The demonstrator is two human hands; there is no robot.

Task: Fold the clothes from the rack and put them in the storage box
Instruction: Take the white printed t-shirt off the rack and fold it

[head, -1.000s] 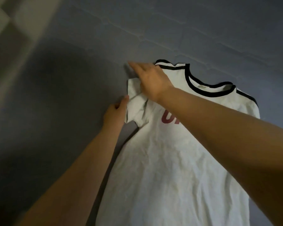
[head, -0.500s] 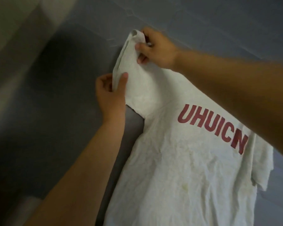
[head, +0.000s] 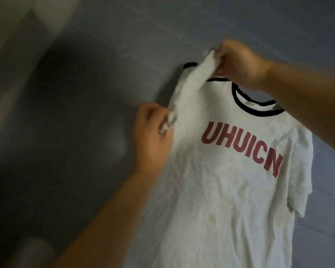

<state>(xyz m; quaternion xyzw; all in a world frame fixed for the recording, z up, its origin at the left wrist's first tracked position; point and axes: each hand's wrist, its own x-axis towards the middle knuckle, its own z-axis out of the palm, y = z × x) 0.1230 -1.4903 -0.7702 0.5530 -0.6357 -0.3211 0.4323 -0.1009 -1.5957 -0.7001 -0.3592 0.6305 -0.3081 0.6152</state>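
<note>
The sheet [head: 240,26], blue-grey and creased, serves as the work surface and fills most of the view; a soft flat bed of this kind is, in my judgement, chosen so the garment can be spread and squared before folding.

The shirt [head: 220,200] lies front-up on the sheet, hem toward the wearer of the camera and collar away. It is white, heavily wrinkled across the body, with faint yellowish marks below the chest. Red block letters [head: 242,148] reading UHUICN run across the chest below the collar. The collar [head: 259,109] is trimmed in black. The far sleeve lies flat on the sheet, right of the letters. The sleeve [head: 191,89] left of the collar is lifted off the sheet and stretched between both hands, apparently to turn it in over the body as the first fold.

The right hand [head: 240,64], just above the collar, has its fingers curled and clamped on the upper end of that sleeve. The left hand [head: 153,136], left of the letters, has its fingers curled and pinches the sleeve's lower edge. Both are blurred, so individual finger placement cannot be told.

No rack or storage box is in view. Folding appears barely begun.
</note>
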